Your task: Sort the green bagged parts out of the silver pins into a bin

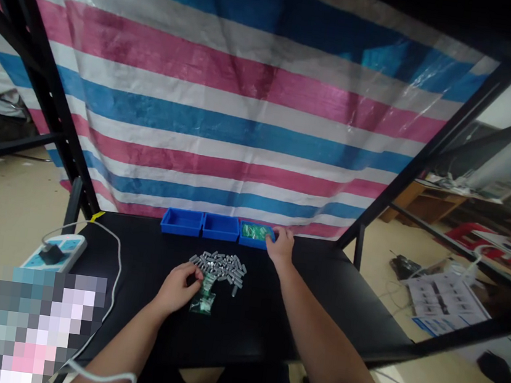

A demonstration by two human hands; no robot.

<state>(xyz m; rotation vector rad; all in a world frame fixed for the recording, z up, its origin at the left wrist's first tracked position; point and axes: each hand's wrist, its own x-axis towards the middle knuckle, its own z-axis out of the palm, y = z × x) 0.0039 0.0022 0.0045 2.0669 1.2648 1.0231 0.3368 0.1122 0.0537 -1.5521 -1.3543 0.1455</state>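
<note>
On the black table [298, 296] lies a heap of several small grey metal cylinders [222, 267]. My left hand [177, 287] rests beside the heap with its fingers curled, pinching something small at the heap's left edge. A little green-tinted plastic bag [203, 300] lies just right of that hand. My right hand [281, 245] reaches to the far edge and grips the rim of the right blue tray [254, 233], which holds green pieces.
Two more blue trays [181, 221] [221, 226] stand left of it against a striped tarp [227, 119]. A power strip [56, 252] with a white cable lies at the table's left edge. Black rack posts [52, 98] flank the table.
</note>
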